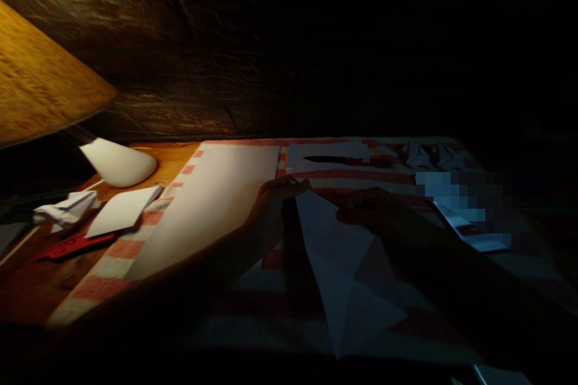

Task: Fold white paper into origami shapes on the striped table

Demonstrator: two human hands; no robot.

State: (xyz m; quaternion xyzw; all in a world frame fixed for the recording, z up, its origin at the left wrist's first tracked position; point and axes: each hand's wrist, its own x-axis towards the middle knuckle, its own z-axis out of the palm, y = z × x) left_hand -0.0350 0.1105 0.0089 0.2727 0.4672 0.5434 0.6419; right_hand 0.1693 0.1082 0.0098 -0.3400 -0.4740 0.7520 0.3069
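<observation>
A partly folded sheet of white paper hangs between my hands above the striped cloth, its pointed lower corners toward me. My left hand pinches its upper left corner between thumb and fingers. At the upper right edge, my right hand is closed on the same paper; its fingers are dark and hard to make out. Crease lines and an overlapping flap show on the paper's lower half. Left of my left hand lies a large flat white sheet.
A red-and-white striped cloth covers the table. Beyond my hands, a knife rests on another sheet. Folded paper pieces and a blurred-out device are right. A lamp, crumpled paper and red object stand left.
</observation>
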